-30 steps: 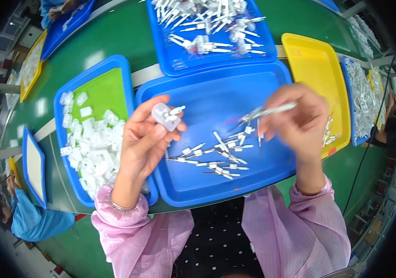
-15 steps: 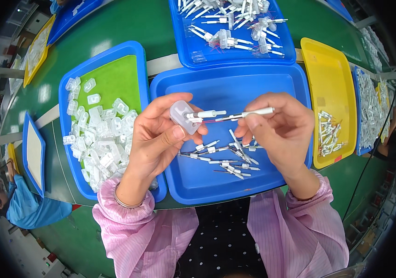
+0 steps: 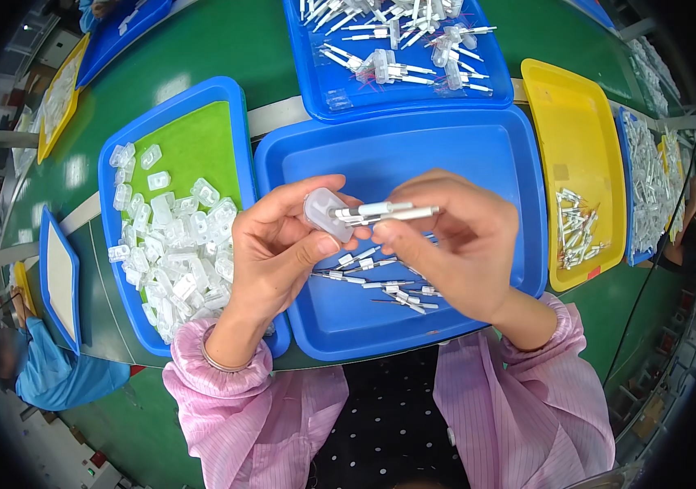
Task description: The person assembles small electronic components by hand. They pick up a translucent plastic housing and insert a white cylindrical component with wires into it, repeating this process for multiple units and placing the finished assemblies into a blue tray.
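My left hand [image 3: 270,248] pinches a small translucent plastic case [image 3: 323,209] between thumb and fingers, its opening facing right. Slim white rod-shaped parts stick out of that opening. My right hand [image 3: 466,248] grips one white rod-shaped part [image 3: 413,213] between thumb and fingers, its inner end at the case's opening. Whether that end sits inside cannot be told. Both hands hover over a blue tray [image 3: 413,155], where several more white rods with thin dark ends [image 3: 397,285] lie loose, partly hidden by my right hand.
To the left, a blue tray with a green mat [image 3: 193,143] holds a pile of translucent cases [image 3: 181,265]. Behind, another blue tray [image 3: 323,69] carries cases with rods and red wires. A yellow tray [image 3: 584,147] with rods stands right. A person in blue [image 3: 75,371] is at far left.
My right hand has moved left with its white rod, bringing it up to the case. The red wire seen between them is hidden. My left hand has barely shifted.
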`<state>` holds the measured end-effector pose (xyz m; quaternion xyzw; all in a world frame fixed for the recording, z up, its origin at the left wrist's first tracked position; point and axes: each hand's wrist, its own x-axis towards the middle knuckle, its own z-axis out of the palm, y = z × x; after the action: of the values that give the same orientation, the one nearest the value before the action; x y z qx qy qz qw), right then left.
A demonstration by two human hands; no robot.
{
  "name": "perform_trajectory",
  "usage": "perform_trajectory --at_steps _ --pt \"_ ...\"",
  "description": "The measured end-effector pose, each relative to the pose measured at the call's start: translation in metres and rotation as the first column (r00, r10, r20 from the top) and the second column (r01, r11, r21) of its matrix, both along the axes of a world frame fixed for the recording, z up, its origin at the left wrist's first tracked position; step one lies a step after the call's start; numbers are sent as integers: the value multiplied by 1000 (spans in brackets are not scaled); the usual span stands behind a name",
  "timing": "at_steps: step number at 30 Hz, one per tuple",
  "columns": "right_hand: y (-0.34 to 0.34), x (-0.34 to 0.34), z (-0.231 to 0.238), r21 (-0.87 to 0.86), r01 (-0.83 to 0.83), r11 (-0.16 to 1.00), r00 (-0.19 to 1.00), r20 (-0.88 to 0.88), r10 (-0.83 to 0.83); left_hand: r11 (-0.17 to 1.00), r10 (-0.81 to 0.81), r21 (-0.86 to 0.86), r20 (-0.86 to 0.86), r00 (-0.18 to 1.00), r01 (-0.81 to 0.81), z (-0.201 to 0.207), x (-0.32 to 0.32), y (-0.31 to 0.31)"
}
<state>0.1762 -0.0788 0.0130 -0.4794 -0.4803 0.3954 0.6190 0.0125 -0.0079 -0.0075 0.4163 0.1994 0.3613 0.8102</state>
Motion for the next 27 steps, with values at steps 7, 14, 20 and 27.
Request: perform_trajectory --at_steps 7,14,20,27 --pt "4 -9 -9 -61 -57 997 982 -186 45 992 -10 -127 70 998 19 -14 0 -1" --pt "-1 -18 -16 -14 51 999 994 -95 -53 957 144 266 -78 987 -118 -11 2 -6" --pt "-2 -24 -13 -224 28 974 955 -283 -92 951 143 282 -39 989 -126 -14 3 -6" --pt "1 -8 -4 -127 42 991 993 -107 -56 942 143 330 -248 958 -55 2 -6 12"
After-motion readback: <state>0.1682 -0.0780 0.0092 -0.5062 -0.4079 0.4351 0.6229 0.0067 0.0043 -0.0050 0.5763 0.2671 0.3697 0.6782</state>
